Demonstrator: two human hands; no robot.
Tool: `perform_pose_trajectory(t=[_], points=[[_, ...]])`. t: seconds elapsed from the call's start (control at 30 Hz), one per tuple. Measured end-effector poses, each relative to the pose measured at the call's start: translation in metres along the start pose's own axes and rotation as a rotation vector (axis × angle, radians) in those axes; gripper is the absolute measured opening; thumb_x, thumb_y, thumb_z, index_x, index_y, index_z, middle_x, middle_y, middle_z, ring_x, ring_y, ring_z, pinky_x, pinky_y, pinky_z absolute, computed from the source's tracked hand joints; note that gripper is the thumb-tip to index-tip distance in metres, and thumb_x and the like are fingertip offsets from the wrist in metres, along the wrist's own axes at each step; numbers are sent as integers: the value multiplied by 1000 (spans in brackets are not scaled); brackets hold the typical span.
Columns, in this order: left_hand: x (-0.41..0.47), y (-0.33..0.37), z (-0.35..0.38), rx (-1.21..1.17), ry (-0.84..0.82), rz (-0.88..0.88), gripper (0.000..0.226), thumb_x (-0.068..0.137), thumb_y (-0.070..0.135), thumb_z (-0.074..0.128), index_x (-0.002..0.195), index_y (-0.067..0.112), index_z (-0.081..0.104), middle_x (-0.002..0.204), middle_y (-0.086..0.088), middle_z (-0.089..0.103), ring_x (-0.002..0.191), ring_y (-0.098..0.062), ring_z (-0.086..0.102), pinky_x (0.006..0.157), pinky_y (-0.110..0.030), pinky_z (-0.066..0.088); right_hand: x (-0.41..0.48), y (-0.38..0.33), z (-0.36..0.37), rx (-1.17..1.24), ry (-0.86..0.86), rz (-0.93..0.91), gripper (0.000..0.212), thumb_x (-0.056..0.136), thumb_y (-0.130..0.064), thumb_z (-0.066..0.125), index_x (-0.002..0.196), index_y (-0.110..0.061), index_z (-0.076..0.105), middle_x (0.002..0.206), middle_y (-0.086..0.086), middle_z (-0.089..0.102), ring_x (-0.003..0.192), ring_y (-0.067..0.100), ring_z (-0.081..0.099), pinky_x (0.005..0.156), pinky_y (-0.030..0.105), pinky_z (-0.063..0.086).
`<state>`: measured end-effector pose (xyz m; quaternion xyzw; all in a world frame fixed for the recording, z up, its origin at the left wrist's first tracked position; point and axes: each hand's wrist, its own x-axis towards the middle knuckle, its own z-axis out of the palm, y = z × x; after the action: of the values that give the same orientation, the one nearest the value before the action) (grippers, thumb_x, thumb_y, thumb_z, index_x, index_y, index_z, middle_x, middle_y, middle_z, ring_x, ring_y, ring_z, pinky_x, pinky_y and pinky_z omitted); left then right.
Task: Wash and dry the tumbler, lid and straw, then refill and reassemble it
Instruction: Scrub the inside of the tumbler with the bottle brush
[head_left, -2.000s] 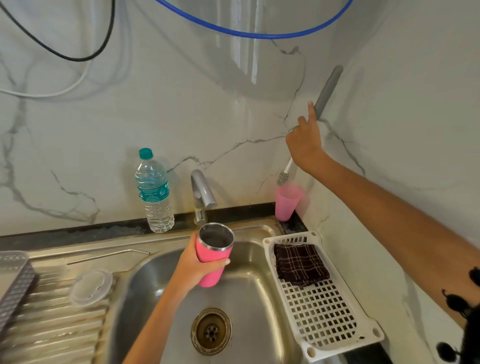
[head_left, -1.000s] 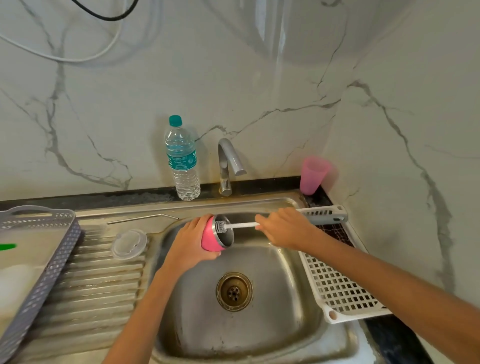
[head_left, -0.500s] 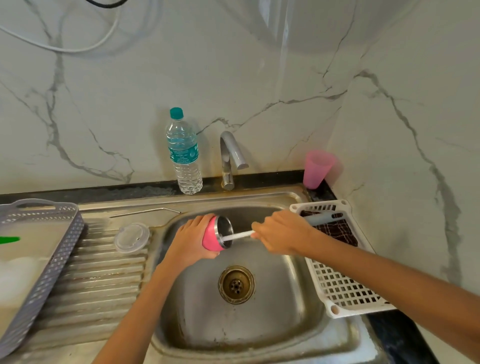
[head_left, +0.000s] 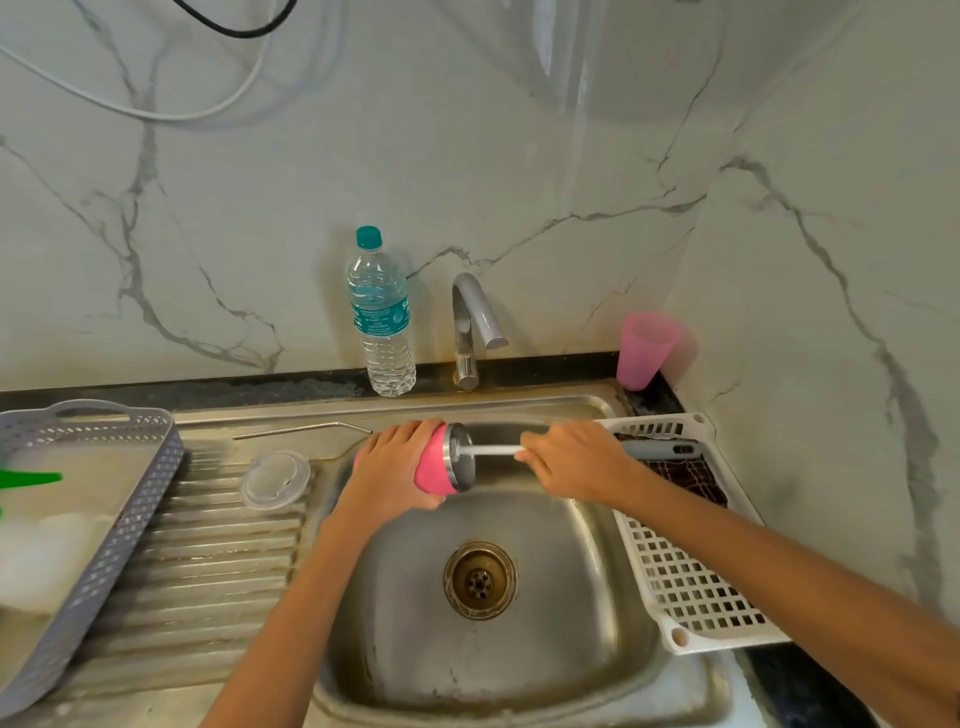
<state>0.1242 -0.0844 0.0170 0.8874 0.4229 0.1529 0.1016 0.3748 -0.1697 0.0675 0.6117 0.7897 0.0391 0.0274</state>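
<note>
My left hand (head_left: 389, 467) grips the pink tumbler (head_left: 439, 470), held on its side over the sink with its steel mouth facing right. My right hand (head_left: 576, 460) holds a bottle brush (head_left: 496, 451) by its white shaft; the grey handle sticks out to the right, and the bristle end is inside the tumbler's mouth. The clear lid (head_left: 275, 478) lies flat on the ribbed drainboard left of the sink. A metal straw (head_left: 301, 429) lies on the steel rim behind the lid.
The sink basin (head_left: 571, 545) has a brass drain (head_left: 480, 580). A water bottle (head_left: 382, 317), the tap (head_left: 470, 327) and a pink cup (head_left: 644, 348) stand at the back. A white rack (head_left: 696, 582) with a dark cloth sits right; a grey basket (head_left: 130, 499) sits left.
My right hand took the brush from the back corner, brought it down and pushed its bristle end into the tumbler. My left hand tipped the tumbler from upright onto its side.
</note>
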Motion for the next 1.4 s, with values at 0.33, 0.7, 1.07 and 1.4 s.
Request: perform_pose_trajectory(t=[0.33, 0.7, 1.07, 1.4], points=[[-3, -2, -2, -17, -6, 9, 99, 55, 46, 86, 140, 23, 42, 132, 1, 54, 118, -23, 53, 101, -41, 42, 2, -2, 3, 108, -7, 23, 32, 103, -42, 28, 89, -24, 51, 66, -6, 49, 55, 12, 45, 58, 28, 38], [1, -4, -7, -2, 29, 13, 101, 55, 46, 87, 141, 22, 41, 134, 0, 54, 119, -24, 54, 101, -43, 44, 4, -9, -3, 81, -16, 2, 31, 104, -40, 26, 94, -23, 51, 68, -5, 48, 58, 14, 48, 60, 30, 37], [-1, -6, -3, 17, 38, 25, 99, 54, 48, 86, 139, 22, 43, 131, 1, 56, 117, -24, 55, 99, -44, 46, -3, -16, 6, 84, 13, -8, 32, 103, -40, 25, 97, -21, 51, 68, -3, 52, 57, 17, 50, 56, 31, 38], [-3, -12, -4, 14, 36, 4, 99, 56, 47, 86, 140, 23, 41, 134, 0, 54, 120, -24, 53, 101, -44, 45, -10, -23, 3, 88, -9, 4, 32, 103, -38, 26, 97, -20, 51, 69, -3, 49, 58, 19, 47, 57, 30, 35]])
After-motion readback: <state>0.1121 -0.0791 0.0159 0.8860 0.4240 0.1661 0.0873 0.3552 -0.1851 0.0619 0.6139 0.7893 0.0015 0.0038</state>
